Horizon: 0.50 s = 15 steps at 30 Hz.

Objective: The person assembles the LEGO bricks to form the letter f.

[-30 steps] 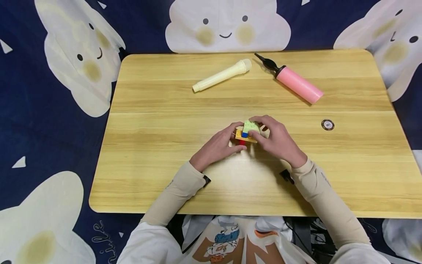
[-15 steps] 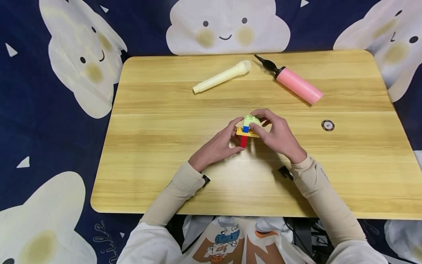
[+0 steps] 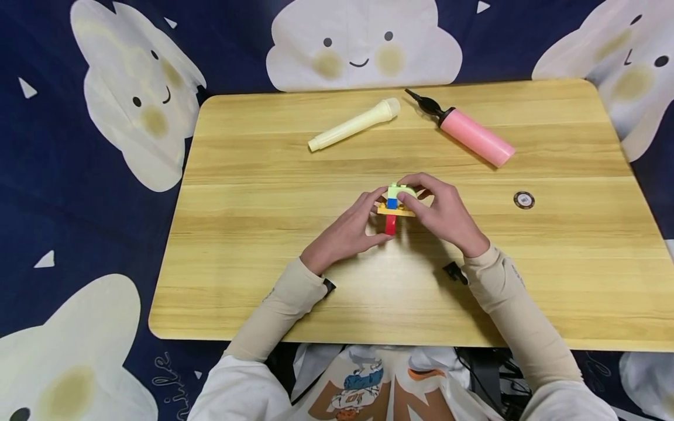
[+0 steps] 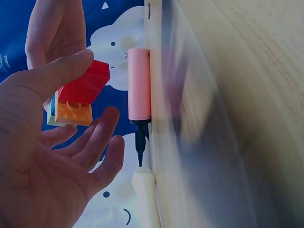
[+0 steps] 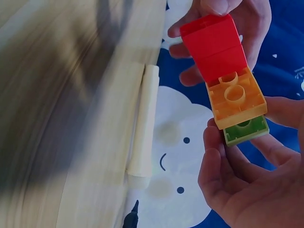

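Both hands hold a stack of toy building blocks above the table. From bottom to top it has a red block [image 3: 390, 225], an orange-yellow plate [image 5: 236, 97], a small blue block [image 3: 392, 203] and a light green block [image 3: 394, 192] with a rounded end. My left hand [image 3: 350, 232] has its thumb on the red block's lower end, fingers round the far side. In the left wrist view several of its fingers spread free of the stack. My right hand [image 3: 446, 217] pinches the light green block between thumb and fingers. The hollow underside of the plate shows in the right wrist view.
A cream toy microphone [image 3: 355, 124] lies at the back of the wooden table [image 3: 237, 234]. To its right is a pink hand pump [image 3: 476, 136] with a black nozzle. A round black-and-white chip [image 3: 523, 200] lies on the right. Cloud-patterned dark blue cloth surrounds the table.
The stack has risen slightly and tipped, so its side faces the head camera and more of the red block shows. Both hands keep their hold; the right hand moved up a little.
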Tool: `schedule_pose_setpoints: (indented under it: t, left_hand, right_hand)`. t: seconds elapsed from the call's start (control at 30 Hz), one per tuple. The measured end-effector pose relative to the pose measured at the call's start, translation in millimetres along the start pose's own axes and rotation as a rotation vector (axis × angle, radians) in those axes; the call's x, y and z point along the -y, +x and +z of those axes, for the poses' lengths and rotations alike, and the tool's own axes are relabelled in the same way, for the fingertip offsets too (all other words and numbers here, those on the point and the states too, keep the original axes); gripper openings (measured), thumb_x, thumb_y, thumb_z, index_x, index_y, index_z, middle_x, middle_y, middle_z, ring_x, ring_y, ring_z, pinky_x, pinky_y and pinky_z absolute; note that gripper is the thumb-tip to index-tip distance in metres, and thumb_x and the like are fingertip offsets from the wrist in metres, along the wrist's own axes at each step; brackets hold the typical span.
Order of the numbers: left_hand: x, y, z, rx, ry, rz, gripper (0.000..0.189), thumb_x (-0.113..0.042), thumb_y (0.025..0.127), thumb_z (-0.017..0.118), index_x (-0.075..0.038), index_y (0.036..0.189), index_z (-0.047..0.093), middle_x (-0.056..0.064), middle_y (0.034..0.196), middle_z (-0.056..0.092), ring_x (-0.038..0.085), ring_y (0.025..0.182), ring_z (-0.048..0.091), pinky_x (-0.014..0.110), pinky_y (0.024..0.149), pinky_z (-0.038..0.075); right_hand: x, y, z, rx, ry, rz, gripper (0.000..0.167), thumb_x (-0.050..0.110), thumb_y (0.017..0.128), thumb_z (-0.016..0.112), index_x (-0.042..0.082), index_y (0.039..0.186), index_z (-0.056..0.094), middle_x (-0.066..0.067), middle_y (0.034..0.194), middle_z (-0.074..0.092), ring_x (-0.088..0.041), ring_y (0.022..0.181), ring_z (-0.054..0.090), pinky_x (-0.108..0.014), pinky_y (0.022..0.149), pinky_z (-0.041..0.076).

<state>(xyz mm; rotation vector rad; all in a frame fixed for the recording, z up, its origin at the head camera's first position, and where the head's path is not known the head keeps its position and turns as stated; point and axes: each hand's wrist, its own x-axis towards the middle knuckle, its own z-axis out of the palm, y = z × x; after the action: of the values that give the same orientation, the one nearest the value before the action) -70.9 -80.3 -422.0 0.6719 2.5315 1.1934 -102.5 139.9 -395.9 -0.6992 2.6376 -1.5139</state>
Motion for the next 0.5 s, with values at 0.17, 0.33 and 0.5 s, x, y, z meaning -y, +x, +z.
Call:
schedule_pose_setpoints:
  t: [0.17,0.33,0.5]
  left_hand:
    - [-0.4,2.8,-0.3,-0.062,0.019,0.092,0.096,-0.024,0.089,0.078,-0.014,0.159,0.014,0.009,0.145,0.038,0.022,0.123,0.051,0.035,0.096,0.048]
    - [-1.4,6.1,-4.2,-0.09,0.062,0.135,0.1,-0.024,0.087,0.079,-0.014,0.16,0.013,0.011,0.152,0.028,0.027,0.122,0.051,0.036,0.098,0.048]
    - [-5.4,10.6,-7.9,-0.077,0.094,0.142,0.105,-0.026,0.084,0.082,-0.02,0.161,0.011,0.005,0.158,0.023,0.019,0.137,0.039,0.034,0.108,0.039]
  right_hand:
    - [-3.0,3.8,-2.5,0.007,0.012,0.016,0.022,0.016,0.097,0.067,0.004,0.115,0.069,-0.007,0.108,0.07,-0.018,0.093,0.062,-0.032,0.084,0.049]
    - [-6.0,7.7,-6.2,0.033,0.05,0.038,0.025,0.02,0.098,0.066,0.005,0.118,0.069,-0.006,0.111,0.07,-0.016,0.093,0.061,-0.027,0.083,0.048]
    - [-7.1,10.2,-8.7,0.077,0.092,0.051,0.025,0.019,0.099,0.065,0.008,0.12,0.069,-0.004,0.115,0.069,-0.017,0.098,0.061,-0.031,0.086,0.048]
